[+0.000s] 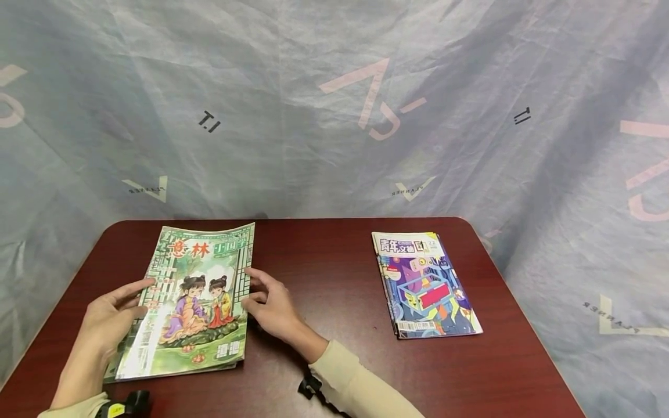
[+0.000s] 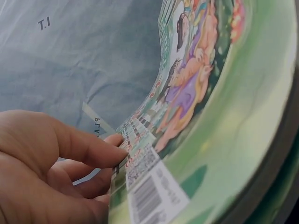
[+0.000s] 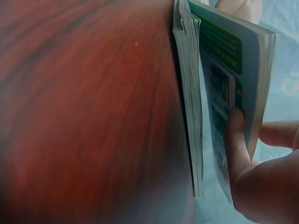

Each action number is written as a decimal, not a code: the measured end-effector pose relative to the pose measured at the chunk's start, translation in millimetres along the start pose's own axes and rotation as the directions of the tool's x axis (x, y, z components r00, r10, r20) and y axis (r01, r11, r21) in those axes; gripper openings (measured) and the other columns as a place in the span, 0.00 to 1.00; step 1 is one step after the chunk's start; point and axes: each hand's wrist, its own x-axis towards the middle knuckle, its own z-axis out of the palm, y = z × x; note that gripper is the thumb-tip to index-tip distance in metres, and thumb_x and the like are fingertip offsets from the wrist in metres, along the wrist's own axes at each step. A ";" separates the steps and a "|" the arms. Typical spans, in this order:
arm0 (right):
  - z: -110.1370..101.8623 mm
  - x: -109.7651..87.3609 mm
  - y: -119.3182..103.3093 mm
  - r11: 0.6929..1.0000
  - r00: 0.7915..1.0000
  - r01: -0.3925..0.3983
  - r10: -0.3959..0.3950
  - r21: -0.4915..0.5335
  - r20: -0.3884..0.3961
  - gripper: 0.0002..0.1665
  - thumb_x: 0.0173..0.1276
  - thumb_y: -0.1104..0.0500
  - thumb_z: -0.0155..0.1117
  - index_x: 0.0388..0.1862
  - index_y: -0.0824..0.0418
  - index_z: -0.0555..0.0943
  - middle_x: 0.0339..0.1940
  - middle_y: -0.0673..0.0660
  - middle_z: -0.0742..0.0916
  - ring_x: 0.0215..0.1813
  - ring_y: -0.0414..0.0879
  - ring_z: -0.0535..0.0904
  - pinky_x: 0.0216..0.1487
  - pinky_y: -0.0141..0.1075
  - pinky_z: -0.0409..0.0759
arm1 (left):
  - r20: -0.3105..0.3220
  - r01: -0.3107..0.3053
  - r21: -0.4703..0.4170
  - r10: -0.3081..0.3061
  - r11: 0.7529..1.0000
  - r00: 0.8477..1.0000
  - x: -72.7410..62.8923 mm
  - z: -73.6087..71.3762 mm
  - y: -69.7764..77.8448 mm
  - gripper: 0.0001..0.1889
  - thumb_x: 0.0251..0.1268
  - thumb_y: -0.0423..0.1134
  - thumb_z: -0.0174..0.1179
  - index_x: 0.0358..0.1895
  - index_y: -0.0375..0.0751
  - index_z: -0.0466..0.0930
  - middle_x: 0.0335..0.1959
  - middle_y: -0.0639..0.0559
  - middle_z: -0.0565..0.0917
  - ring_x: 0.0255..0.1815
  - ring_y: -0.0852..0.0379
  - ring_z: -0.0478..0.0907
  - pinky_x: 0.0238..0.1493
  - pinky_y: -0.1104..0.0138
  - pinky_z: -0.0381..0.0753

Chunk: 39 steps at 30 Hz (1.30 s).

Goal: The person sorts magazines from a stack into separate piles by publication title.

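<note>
A green-covered magazine (image 1: 195, 302) with two cartoon children on its front is held by its side edges between both hands. My left hand (image 1: 107, 319) pinches its left edge, near the barcode (image 2: 148, 198) in the left wrist view. On the opposite edge, my right hand (image 1: 277, 313) grips it; the right wrist view shows one digit (image 3: 237, 140) against the back cover. Under it on the table lies another magazine or small stack (image 3: 189, 102), mostly covered from above. A visible gap separates the held magazine's right side from those lower pages.
To the right on the dark red table (image 1: 324, 261), a small stack of magazines (image 1: 425, 284) lies with a purple, colourful cover on top. A grey printed cloth (image 1: 292, 116) hangs behind the table and down its sides.
</note>
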 end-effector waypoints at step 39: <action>6.6 -7.9 -2.3 0.966 0.992 -0.116 0.123 -0.233 0.017 0.40 0.73 0.62 0.73 0.83 0.60 0.75 0.73 0.63 0.85 0.69 0.53 0.85 0.57 0.31 0.82 | -0.073 0.052 0.182 -0.039 0.982 0.997 -2.9 0.5 -1.4 0.32 0.92 0.46 0.50 0.84 0.26 0.64 0.76 0.22 0.73 0.73 0.21 0.71 0.61 0.36 0.78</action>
